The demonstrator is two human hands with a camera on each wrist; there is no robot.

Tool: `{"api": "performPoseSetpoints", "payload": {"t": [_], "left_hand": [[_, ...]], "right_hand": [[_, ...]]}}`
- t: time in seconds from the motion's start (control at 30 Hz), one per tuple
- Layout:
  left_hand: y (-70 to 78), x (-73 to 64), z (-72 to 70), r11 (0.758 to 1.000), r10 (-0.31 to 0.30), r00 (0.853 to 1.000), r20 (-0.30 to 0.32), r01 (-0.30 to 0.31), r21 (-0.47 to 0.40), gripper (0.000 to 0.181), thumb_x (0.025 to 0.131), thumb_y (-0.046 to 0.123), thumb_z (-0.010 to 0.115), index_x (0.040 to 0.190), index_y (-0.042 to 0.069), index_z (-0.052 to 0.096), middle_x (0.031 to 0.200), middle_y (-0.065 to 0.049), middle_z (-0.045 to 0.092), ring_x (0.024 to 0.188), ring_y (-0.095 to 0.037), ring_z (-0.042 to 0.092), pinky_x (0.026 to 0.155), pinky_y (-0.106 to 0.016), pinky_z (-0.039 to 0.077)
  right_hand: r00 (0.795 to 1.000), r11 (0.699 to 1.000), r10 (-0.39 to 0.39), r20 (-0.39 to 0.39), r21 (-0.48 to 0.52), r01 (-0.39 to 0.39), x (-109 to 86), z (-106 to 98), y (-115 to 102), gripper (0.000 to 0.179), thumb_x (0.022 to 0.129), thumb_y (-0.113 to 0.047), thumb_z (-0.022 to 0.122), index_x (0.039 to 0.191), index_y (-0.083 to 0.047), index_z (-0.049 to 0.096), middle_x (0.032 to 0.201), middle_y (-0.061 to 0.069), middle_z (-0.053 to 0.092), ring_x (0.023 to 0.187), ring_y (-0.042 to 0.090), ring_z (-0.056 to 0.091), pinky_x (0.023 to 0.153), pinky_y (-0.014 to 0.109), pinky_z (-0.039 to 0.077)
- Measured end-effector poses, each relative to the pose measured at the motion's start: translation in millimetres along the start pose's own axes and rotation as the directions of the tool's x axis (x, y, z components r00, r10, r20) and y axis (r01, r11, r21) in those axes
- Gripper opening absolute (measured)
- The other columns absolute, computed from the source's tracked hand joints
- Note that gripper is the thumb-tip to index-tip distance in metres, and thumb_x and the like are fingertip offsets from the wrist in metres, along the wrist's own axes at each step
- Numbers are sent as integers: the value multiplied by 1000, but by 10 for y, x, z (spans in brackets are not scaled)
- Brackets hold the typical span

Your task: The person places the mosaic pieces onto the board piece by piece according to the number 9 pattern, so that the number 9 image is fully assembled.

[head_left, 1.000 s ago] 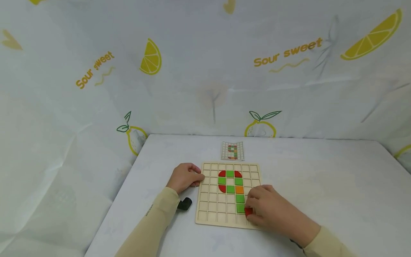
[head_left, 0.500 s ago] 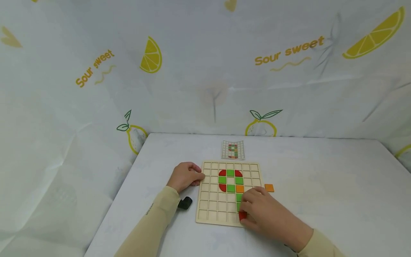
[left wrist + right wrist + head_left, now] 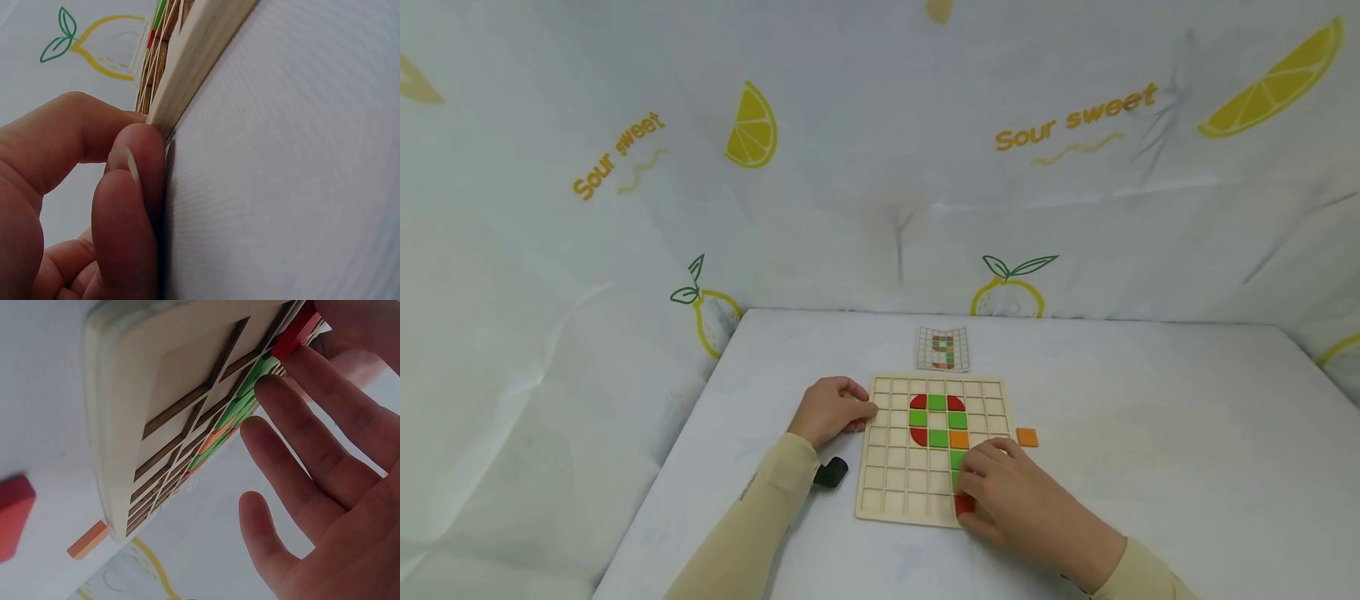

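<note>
A pale wooden grid board [image 3: 895, 480] lies on the white table, with green, red and orange tiles set in a figure like a 9. At its left edge, my left hand [image 3: 832, 407] holds the rim; the thumb and a finger meet the board's corner edge in the left wrist view. My right hand [image 3: 1026, 508] pinches a red tile [image 3: 964, 505] between thumb and index finger, over the bottom row just below the green tiles [image 3: 957, 460]. The right wrist view shows that red tile [image 3: 294, 332] tilted at the board's surface, the other fingers spread.
A loose orange tile [image 3: 1027, 437] lies right of the board. Another red piece [image 3: 14, 515] rests on the table in the right wrist view. Behind the board lies a small pattern card [image 3: 943, 348]. A black object [image 3: 832, 472] shows beside the left sleeve.
My right hand has moved left with the red tile, from right of the green column to below it. This uncovered the orange tile. The left hand stays at the board's edge.
</note>
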State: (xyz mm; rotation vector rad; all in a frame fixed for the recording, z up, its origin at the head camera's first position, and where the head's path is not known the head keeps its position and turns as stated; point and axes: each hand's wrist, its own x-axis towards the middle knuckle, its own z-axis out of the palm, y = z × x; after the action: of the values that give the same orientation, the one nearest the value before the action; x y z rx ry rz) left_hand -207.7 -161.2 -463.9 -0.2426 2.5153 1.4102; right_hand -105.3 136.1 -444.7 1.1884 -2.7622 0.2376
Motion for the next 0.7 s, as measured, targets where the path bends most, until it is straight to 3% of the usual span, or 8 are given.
{"api": "performPoseSetpoints", "payload": {"t": [0.7], "left_hand": [[-18,35,12,1000,-9,1000,-7,9,-2,20,87,20,86,102,12,75,79,-4,75,66,-13,72,65,-25,60]], "right_hand": [[1000,1000,26,-6,-16,-26,14,15,-47,12,87,-27,84,88,-23,73,97,-11,64,107,17,61,109,48,47]]}}
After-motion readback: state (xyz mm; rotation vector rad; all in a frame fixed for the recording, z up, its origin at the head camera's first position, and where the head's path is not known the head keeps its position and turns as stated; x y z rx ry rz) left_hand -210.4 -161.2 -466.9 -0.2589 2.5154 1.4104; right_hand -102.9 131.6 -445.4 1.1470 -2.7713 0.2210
